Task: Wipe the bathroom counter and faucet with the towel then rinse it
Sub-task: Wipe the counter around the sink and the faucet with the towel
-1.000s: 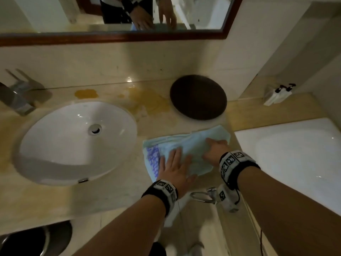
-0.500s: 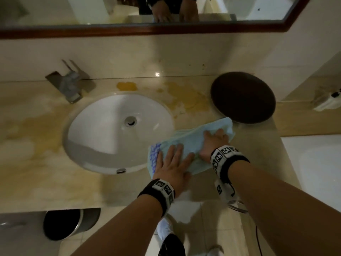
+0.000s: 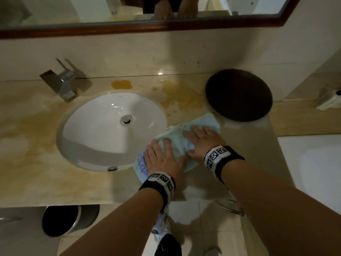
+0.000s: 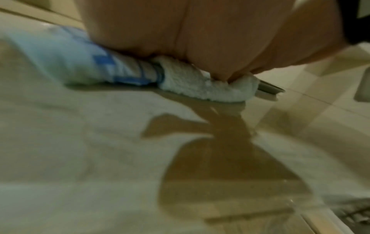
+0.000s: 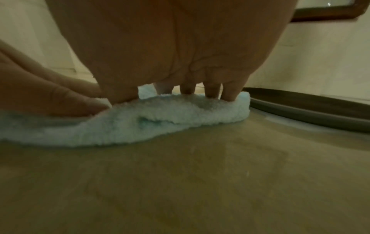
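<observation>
A pale blue towel (image 3: 177,139) with a blue printed band lies bunched on the beige marble counter (image 3: 55,182), just right of the white oval sink (image 3: 110,132). My left hand (image 3: 162,159) presses flat on its near left part, fingers straight. My right hand (image 3: 203,139) presses flat on its right part, fingers spread. In the right wrist view the fingers (image 5: 230,93) push down into the towel (image 5: 160,120). The left wrist view shows my palm on the towel (image 4: 200,88). The chrome faucet (image 3: 62,84) stands at the back left of the sink.
A dark round tray (image 3: 239,95) sits on the counter right behind the towel. Yellow-brown stains (image 3: 180,97) mark the counter behind the sink. A white bathtub (image 3: 313,163) lies to the right, a black bin (image 3: 62,220) under the counter, a mirror (image 3: 147,8) above.
Both hands have pushed the towel left toward the sink's rim, and it has bunched up. The head view has shifted right, so the sink sits nearer the middle.
</observation>
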`<state>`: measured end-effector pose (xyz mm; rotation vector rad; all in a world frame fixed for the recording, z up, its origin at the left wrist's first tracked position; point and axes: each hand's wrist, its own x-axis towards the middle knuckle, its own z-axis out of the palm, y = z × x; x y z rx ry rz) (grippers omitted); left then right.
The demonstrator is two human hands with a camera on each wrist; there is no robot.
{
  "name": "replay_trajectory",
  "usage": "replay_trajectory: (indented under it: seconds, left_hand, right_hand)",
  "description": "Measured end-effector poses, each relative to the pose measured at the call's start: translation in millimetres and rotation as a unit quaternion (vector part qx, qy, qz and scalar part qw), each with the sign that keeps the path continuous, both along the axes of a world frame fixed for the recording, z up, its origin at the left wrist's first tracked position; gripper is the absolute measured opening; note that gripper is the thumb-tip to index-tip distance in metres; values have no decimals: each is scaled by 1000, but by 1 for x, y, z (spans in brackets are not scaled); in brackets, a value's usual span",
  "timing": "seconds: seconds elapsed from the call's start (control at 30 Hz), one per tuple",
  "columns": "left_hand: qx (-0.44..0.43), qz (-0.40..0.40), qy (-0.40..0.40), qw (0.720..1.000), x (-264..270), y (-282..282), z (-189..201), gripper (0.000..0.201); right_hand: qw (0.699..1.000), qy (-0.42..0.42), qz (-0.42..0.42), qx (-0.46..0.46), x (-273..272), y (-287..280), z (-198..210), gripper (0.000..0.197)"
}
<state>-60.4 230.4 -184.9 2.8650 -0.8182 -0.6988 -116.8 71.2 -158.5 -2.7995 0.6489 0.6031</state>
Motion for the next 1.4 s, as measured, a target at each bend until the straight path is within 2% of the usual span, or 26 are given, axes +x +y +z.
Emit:
replay_trajectory:
  seconds: [0.23, 0.5, 0.73, 0.87, 1.03, 1.2, 1.4]
  left_hand:
    - [50, -84, 22, 995, -9, -44, 2, 97]
    - [44, -214, 10, 976, -52, -120, 1, 99]
    - [34, -260, -14, 965, -89, -150, -5, 99]
    - [25, -254, -10, 967, -94, -146, -4, 97]
    - [20, -242, 7, 970, -116, -127, 0, 93]
    - [2, -238, 9, 971, -137, -91, -1, 89]
    - [-12, -198, -2, 980, -137, -24, -5, 84]
  right_hand:
    - [997, 16, -69, -29, -54, -24, 11, 75]
    - [981, 54, -186, -6, -132, -76, 14, 77]
    - [972, 51, -228, -11, -182, -92, 14, 74]
    - [973, 41, -229, -2, -189, -87, 18, 68]
    - [984, 60, -167, -27, -204, -74, 28, 63]
    - [981, 49, -188, 11, -224, -58, 22, 62]
    - [990, 39, -134, 21, -204, -11, 25, 55]
